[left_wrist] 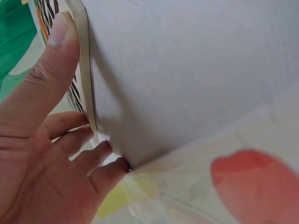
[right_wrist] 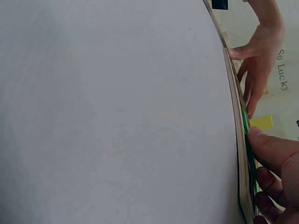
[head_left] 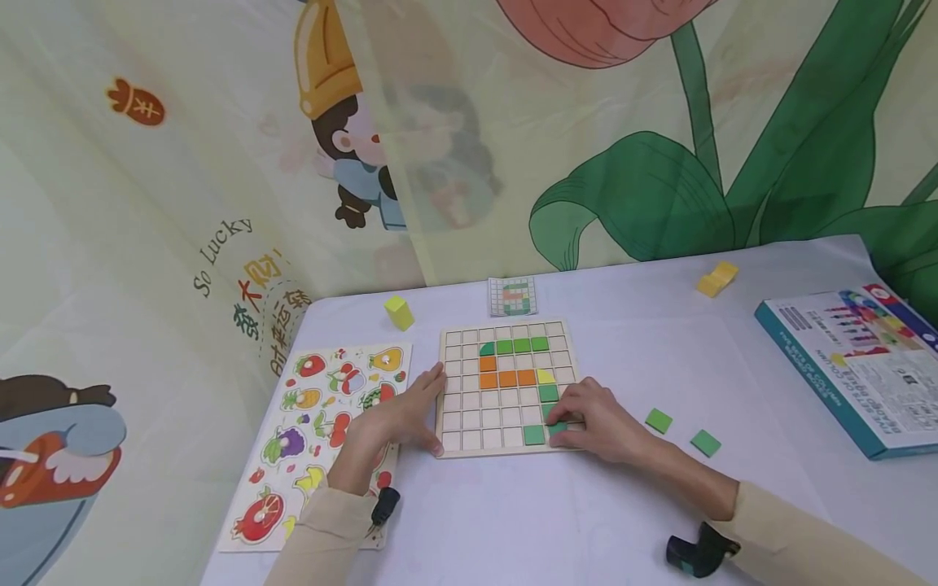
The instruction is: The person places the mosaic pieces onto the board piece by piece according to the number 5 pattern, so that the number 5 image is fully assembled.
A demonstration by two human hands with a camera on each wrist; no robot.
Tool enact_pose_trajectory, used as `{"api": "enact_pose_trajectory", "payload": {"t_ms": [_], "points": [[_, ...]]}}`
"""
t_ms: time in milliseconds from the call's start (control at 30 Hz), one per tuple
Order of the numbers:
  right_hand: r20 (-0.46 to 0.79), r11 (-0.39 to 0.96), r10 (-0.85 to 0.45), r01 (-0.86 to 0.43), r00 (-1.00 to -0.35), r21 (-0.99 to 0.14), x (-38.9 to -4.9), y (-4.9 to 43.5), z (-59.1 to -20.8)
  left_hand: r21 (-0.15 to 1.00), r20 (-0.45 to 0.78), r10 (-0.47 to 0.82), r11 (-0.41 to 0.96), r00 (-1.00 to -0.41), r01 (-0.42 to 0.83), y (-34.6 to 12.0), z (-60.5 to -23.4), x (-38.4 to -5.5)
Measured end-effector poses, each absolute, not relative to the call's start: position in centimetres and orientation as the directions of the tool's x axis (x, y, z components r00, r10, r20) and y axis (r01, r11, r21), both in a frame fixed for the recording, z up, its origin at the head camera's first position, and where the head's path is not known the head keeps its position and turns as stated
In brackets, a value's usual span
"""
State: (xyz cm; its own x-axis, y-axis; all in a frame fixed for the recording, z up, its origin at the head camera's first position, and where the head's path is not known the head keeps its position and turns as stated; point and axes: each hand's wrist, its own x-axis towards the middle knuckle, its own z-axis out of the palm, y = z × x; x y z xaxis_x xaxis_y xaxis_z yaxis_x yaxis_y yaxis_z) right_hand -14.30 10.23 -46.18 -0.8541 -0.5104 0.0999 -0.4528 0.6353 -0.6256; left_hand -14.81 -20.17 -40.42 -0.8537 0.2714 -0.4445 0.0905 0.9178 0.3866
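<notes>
A wooden grid board [head_left: 462, 423] lies on the table, with green, orange and yellow square tiles in some of its cells. At its left edge, my left hand [head_left: 399, 415] rests with fingers spread, the thumb by the near corner. In the left wrist view the left thumb [left_wrist: 58, 60] touches the board's side [left_wrist: 85, 60]. Over the lower right of the board, my right hand [head_left: 597, 419] pinches a green tile [head_left: 558, 427] between thumb and fingers, at the grid's surface. Two loose green tiles [head_left: 659, 421] lie right of the board, near the right forearm.
A small pattern card [head_left: 512, 296] lies behind the board. Left of it stands a yellow block [head_left: 399, 312]; farther right are yellow pieces [head_left: 716, 279]. A fruit picture board [head_left: 271, 480] lies under the left forearm. On the right sits a flat box [head_left: 857, 366]. Printed cloth hangs behind.
</notes>
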Motion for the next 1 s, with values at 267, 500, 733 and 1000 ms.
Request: {"api": "enact_pose_trajectory", "payload": {"t_ms": [267,500,733,1000], "points": [[0.118,0.630,-0.519,-0.472,-0.847,-0.617,-14.2,9.6,-46.1,0.380,-0.447,0.265,0.921,-0.854,0.087,-20.2,-40.4,-14.8],[0.127,0.623,-0.501,-0.459,-0.856,-0.633,-14.4,11.0,-45.1,0.378,-0.450,0.267,0.922,-0.852,0.089,-20.1,-40.5,-14.9],[0.040,0.677,-0.436,-0.357,-0.899,-0.644,-15.5,16.4,-43.1,0.377,-0.446,0.267,0.922,-0.854,0.092,-20.0,-40.5,-14.9],[-0.034,0.692,-0.476,-0.351,-0.879,-0.630,-15.5,24.9,-43.0,0.383,-0.441,0.264,0.920,-0.858,0.086,-20.0,-40.4,-14.8]]}}
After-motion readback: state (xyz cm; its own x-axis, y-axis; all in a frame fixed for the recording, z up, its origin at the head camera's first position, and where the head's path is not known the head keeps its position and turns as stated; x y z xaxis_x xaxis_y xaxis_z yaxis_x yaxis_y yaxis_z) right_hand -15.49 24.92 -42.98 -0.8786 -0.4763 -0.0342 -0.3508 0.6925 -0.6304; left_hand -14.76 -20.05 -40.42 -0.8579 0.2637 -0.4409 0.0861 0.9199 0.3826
